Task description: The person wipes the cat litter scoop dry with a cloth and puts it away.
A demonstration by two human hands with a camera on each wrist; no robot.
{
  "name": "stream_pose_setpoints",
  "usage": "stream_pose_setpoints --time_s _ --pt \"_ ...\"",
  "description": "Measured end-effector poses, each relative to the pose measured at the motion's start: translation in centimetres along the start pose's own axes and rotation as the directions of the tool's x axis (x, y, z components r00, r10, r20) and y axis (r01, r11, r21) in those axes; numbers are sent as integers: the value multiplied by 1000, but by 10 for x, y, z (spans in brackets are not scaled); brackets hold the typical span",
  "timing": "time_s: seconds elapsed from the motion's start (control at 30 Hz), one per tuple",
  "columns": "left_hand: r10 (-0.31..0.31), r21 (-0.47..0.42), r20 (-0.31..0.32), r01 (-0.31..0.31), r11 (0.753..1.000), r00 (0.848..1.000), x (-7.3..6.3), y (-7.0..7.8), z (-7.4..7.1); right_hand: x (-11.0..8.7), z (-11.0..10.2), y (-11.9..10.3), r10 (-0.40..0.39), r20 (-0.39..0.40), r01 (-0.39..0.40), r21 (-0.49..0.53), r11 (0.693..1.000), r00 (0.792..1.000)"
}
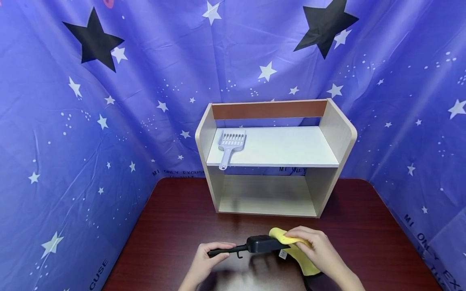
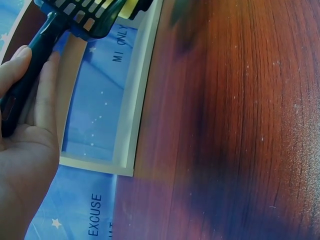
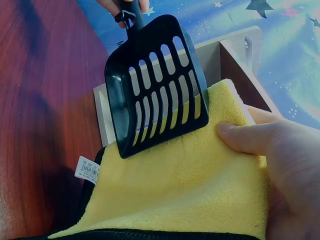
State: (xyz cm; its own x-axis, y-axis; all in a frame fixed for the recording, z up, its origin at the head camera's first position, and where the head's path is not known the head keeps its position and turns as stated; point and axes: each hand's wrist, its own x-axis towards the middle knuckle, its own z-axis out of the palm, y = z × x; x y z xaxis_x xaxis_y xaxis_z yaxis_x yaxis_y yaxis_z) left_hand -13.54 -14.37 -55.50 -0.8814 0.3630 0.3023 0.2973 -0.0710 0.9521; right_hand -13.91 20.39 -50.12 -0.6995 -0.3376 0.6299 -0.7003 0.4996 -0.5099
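A black slotted litter scoop (image 1: 263, 244) is held up above the table by its handle, which my left hand (image 1: 205, 260) pinches between thumb and fingers. In the left wrist view, part of the scoop's slotted head (image 2: 75, 12) shows at the top edge. My right hand (image 1: 320, 248) grips a yellow cloth (image 3: 175, 185) with dark edging and a white label (image 3: 87, 170). The cloth lies against the far end of the scoop's head, and yellow shows through the lower slots. Its lower part hangs down toward the table.
Behind the hands stands a two-level wooden shelf unit (image 1: 273, 165) on the dark red table (image 1: 174, 226). A pale lavender litter scoop (image 1: 233, 141) lies on its upper level at the left, handle over the front edge. Blue star-patterned curtains (image 1: 145, 101) enclose the back and sides.
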Motion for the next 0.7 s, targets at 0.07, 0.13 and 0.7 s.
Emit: stream_pose_setpoints --time_s 0.07,0.13,0.7 --pt "6 1 -3 -6 1000 1000 0 0 -1 -2 -2 1 15 7 -15 -4 1000 1000" --pt "20 9 -6 -20 1000 1000 1 1 -2 -3 -3 3 33 16 -33 -10 999 999" --pt "20 -38 65 -17 999 998 2 -2 -2 0 -7 3 67 -12 -68 -75 995 998"
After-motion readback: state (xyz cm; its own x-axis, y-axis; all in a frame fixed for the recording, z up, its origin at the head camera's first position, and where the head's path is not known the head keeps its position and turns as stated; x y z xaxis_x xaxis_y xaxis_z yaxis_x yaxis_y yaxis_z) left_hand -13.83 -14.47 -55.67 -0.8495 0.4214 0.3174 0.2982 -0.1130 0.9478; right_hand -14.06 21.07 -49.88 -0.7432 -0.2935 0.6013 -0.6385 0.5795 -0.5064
